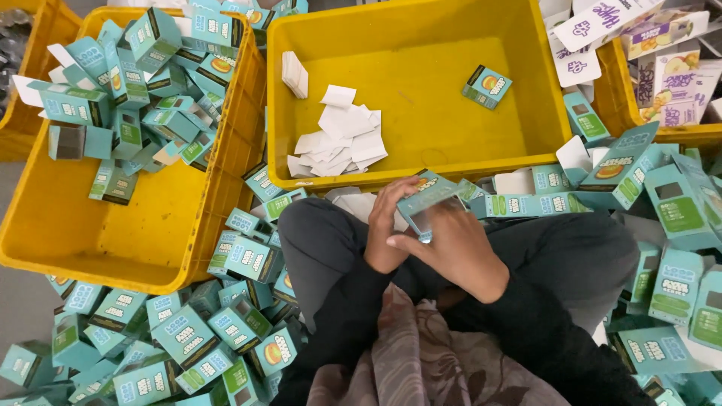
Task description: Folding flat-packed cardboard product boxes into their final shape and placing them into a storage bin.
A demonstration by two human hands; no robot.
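Note:
Both my hands hold one small teal carton (426,201) above my lap, just in front of the middle yellow crate (421,173). My left hand (387,225) grips its left side with curled fingers. My right hand (455,244) cups it from below and the right. The carton's open end faces me. I sit cross-legged in dark trousers, with a patterned cloth over my lap.
The middle crate holds a heap of white paper slips (338,139), a small white stack (295,74) and one teal carton (486,86). A left yellow crate (90,240) holds several teal cartons. More cartons (188,331) cover the floor left and right. Flat printed packaging (662,68) lies at top right.

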